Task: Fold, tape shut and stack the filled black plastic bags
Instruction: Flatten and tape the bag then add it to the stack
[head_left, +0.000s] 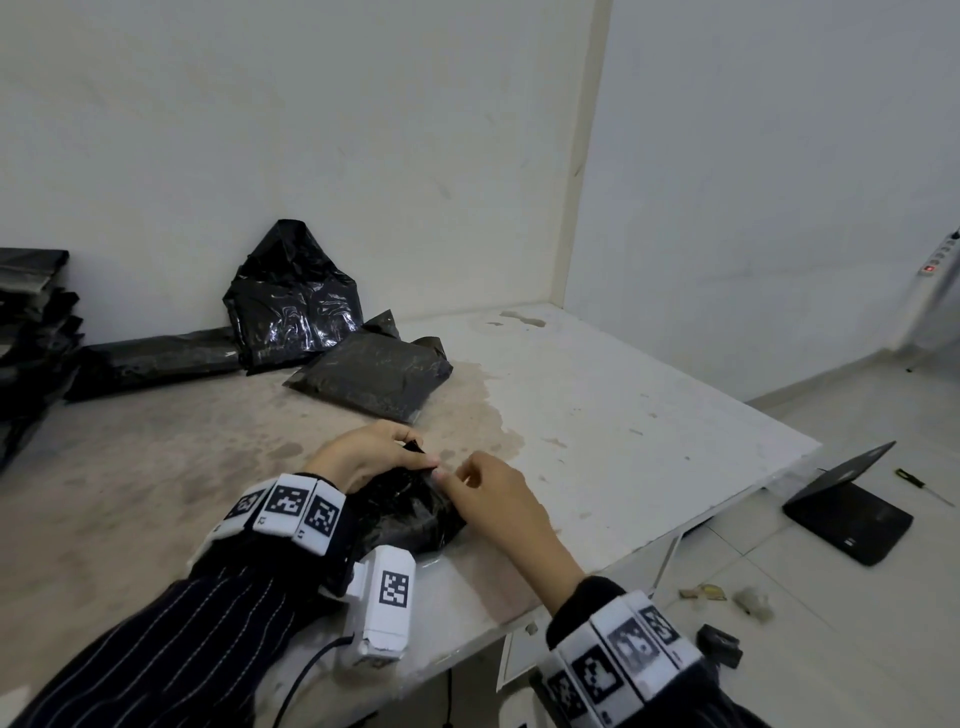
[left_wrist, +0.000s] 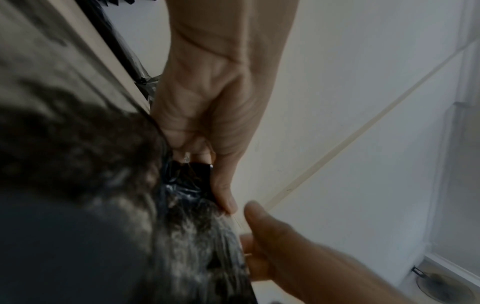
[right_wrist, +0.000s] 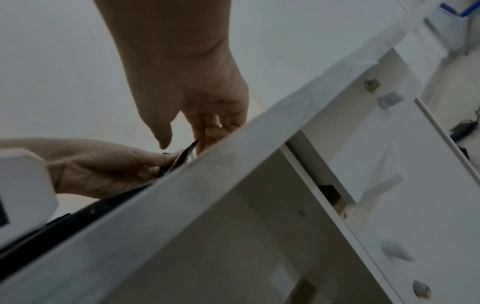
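Near the table's front edge lies a filled black bag (head_left: 410, 512), its top folded over. My left hand (head_left: 421, 449) grips that folded flap (left_wrist: 187, 181), the thumb on top and the fingers curled behind it. My right hand (head_left: 452, 475) meets it from the right. Its index finger and thumb pinch the bag's edge just beside my left thumb (left_wrist: 224, 195). In the right wrist view the right hand (right_wrist: 184, 143) has the flap's black tip (right_wrist: 192, 147) between thumb and fingers. A thin clear strip shows at that edge; I cannot tell whether it is tape.
A stack of folded black bags (head_left: 31, 332) stands at the far left. A long flat bag (head_left: 156, 358), a crumpled upright bag (head_left: 293, 296) and a flat filled bag (head_left: 374, 374) lie by the back wall. The table edge (head_left: 675, 525) runs close on my right, with a laptop (head_left: 852, 509) on the floor below it.
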